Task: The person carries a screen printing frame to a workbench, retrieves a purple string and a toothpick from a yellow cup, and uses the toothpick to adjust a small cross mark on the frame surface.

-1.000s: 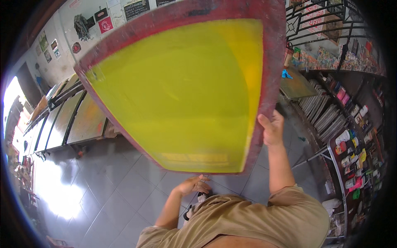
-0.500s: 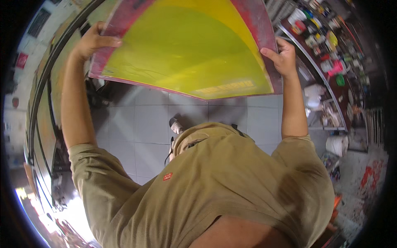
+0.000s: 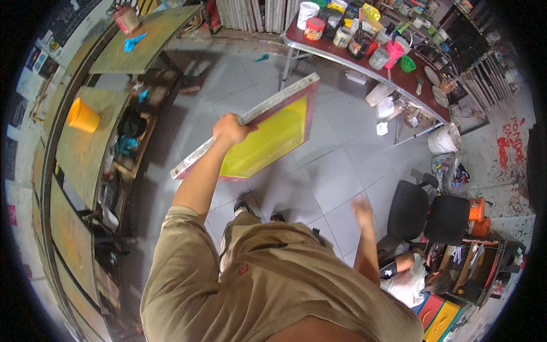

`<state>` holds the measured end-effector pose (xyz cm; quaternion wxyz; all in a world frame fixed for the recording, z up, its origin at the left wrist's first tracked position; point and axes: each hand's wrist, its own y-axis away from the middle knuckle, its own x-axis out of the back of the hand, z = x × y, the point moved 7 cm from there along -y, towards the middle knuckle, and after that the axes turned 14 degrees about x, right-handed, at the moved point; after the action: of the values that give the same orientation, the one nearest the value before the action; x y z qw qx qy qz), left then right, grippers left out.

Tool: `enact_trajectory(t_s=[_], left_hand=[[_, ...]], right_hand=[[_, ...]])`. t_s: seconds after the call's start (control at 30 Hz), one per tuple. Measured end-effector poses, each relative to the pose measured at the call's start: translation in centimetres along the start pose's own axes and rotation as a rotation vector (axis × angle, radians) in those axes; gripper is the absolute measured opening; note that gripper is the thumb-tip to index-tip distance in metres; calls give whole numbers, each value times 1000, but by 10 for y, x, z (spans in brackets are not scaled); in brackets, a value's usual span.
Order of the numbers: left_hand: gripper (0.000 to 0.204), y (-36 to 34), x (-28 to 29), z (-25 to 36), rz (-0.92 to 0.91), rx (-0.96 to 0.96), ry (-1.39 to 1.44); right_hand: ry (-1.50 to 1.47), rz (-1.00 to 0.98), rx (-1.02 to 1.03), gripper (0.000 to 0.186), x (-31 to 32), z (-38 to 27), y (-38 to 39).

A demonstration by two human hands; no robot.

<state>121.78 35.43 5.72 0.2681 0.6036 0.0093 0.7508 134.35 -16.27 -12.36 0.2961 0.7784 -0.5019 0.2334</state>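
Right hand [image 3: 362,211] has come away since earlier, blurred; I can't tell its spread. Left hand [image 3: 231,130] pinches the maroon-rimmed rectangular yellow-green mesh frame [image 3: 268,142] by its upper edge, over grey floor tiles [image 3: 333,191], off the left corner of the brown-topped metal-legged desk [image 3: 404,80]. Single grip: pivoting could knock that corner.

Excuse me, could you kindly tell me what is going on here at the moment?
A person is carrying a framed yellow-green screen, gripping one edge with the left hand so that it hangs tilted over the gray tiled floor. The right hand, blurred, is apart from it and holds nothing. A yellow bucket stands on a bench to the left, and another person in a white top is at the lower right.
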Motion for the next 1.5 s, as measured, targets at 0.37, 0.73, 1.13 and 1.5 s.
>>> enact_trajectory(t_s=[0.37, 0.73, 1.13, 1.5], left_hand=[[67, -234, 28, 16, 27, 171, 113], [67, -510, 45, 136, -363, 45, 508], [63, -678, 166, 218, -239, 412, 798], [39, -822, 236, 238, -306, 306, 1401]], right_hand=[[-115, -254, -627, 57, -115, 13, -37], [-488, -96, -204, 49, -148, -232, -303], [-375, -582, 104, 52, -235, -433, -544], [-342, -624, 314, 45, -358, -559, -667]])
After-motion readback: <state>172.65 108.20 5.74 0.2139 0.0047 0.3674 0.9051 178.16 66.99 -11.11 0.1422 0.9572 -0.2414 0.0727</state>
